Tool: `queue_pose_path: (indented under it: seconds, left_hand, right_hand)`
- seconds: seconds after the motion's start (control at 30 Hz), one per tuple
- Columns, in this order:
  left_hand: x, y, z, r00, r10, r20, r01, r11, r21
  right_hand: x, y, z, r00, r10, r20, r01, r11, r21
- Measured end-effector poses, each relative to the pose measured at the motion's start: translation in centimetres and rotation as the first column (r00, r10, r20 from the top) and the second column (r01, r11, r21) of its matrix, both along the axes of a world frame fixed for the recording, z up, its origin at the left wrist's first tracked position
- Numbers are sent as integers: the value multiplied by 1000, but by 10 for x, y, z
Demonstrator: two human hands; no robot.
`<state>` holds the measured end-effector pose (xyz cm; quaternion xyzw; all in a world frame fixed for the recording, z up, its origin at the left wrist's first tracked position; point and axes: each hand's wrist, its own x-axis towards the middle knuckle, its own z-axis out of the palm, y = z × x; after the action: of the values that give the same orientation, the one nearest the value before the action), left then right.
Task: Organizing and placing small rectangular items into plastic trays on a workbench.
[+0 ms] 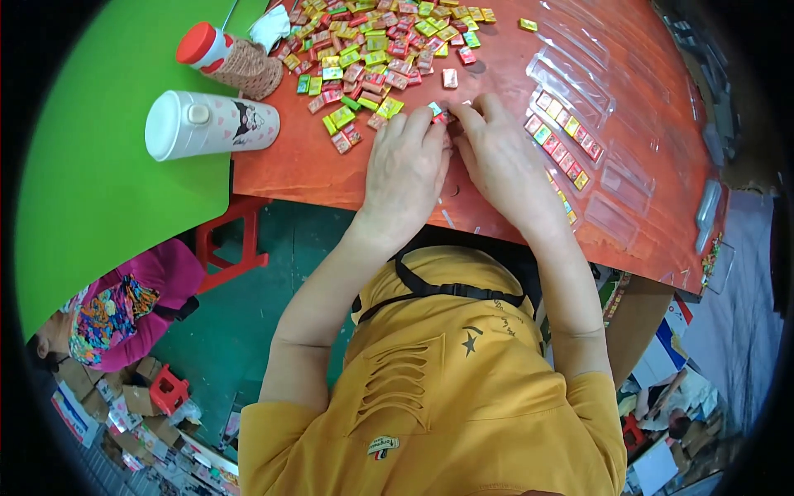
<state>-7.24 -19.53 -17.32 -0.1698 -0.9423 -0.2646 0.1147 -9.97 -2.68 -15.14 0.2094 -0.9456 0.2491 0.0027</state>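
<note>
1. Red table point(322, 178) fills the middle and right; a green table point(91, 198) adjoins it on the left.
2. Small packs point(372, 58), red, yellow, pink and green, lie in a loose pile at the red table's far middle, beyond the left hand point(409, 161).
3. That hand is at the pile's near side, fingers bent and close together, with a pack point(437, 109) showing at their tips.
4. Facing it, the right hand point(504, 157) curls its thumb and fingers to a narrow gap beside the same pack. The fingers cover most of the contact, so I cannot tell which hand, if either, has hold of it.
5. Clear trays point(628, 178) lie on the right; some hold rows of packs, the nearest row partly behind the right forearm.
6. One pink pack point(449, 78) lies alone, just far of the fingertips.
7. Left of the pile are a white cup point(215, 132) and a red-capped bottle point(248, 70).
8. Near left, a person point(136, 302) in magenta is beside a red stool point(251, 236).
</note>
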Motion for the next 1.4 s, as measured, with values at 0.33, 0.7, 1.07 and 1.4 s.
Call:
queue_pose_path:
  seconds: [0.33, 0.7, 1.07, 1.4]
  left_hand:
    - [40, -31, -4, 995, 98, 10, -98, 990, 100]
    - [54, -46, -13, 968, 242, -63, -234, 966, 113]
    - [39, -60, -1, 994, -73, 79, 69, 996, 53]
    - [39, -45, -4, 973, -58, 222, -25, 936, 352]
  right_hand:
    - [39, -7, 12, 998, -51, 40, 53, 997, -57]
    - [48, -26, -6, 999, 31, -31, -33, 997, -64]
    - [59, -36, -13, 998, 46, -44, -47, 999, -26]
    - [60, -38, -19, 1000, -23, -11, 21, 994, -103]
